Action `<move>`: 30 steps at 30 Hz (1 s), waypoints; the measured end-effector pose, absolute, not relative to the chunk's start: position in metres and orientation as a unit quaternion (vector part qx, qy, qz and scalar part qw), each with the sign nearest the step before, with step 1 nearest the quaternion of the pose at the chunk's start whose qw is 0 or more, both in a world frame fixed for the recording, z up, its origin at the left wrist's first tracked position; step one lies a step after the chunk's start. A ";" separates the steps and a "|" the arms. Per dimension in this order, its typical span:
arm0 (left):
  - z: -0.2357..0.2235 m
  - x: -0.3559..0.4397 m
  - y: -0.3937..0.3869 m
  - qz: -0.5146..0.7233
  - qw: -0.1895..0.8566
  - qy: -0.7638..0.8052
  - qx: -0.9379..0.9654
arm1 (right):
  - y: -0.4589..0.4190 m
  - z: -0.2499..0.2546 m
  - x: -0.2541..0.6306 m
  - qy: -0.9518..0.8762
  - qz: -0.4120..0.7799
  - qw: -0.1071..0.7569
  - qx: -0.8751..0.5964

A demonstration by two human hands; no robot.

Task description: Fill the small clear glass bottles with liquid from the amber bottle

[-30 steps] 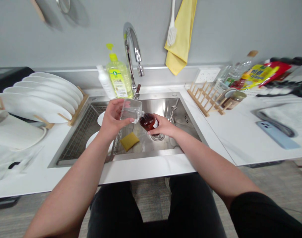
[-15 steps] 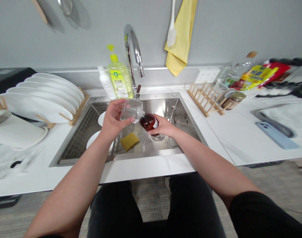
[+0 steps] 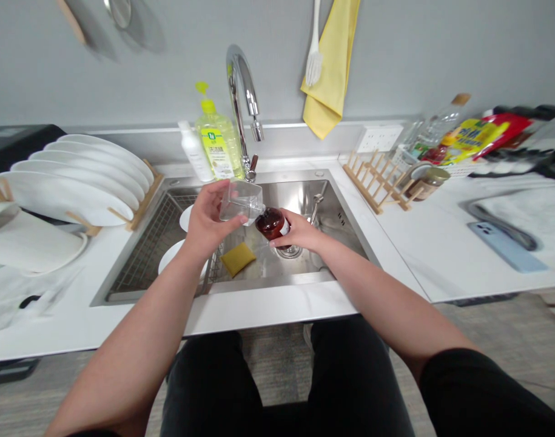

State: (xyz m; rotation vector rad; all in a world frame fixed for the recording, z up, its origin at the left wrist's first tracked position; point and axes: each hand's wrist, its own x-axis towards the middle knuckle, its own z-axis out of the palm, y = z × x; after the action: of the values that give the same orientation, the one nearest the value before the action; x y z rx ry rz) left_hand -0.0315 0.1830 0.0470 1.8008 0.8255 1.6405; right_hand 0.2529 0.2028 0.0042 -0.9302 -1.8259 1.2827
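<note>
Over the steel sink (image 3: 341, 227), my left hand (image 3: 207, 221) grips a clear square glass container (image 3: 241, 202), tipped so its mouth meets the top of a small brown bottle (image 3: 272, 223). My right hand (image 3: 298, 232) is wrapped round that brown bottle, which has a white label and stands roughly upright above the drain. A yellow sponge (image 3: 238, 258) lies on the sink floor just below both hands.
White plates (image 3: 77, 176) fill a wooden rack at left; two more plates (image 3: 177, 258) lie in the sink rack. Behind the sink stand a tap (image 3: 241, 91), yellow dish soap (image 3: 218, 142) and a white bottle (image 3: 193, 152). An empty wooden rack (image 3: 380, 179), jars and a phone (image 3: 504, 246) are on the right.
The hands and the two containers have barely shifted; the brown bottle sits very slightly higher and further left.
</note>
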 end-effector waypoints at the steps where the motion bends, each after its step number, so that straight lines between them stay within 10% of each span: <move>1: 0.047 -0.031 0.183 0.613 0.280 0.307 0.672 | 0.203 0.003 0.253 -0.706 0.498 0.354 -0.358; 30: 0.059 -0.024 0.184 0.609 0.287 0.296 0.678 | 0.201 0.007 0.254 -0.691 0.511 0.372 -0.351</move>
State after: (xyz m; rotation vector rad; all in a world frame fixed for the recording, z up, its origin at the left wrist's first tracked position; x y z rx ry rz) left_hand -0.0241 0.1843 0.0589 1.8100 0.7910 1.6260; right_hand 0.2535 0.2009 0.0074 -0.9003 -1.7707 1.3089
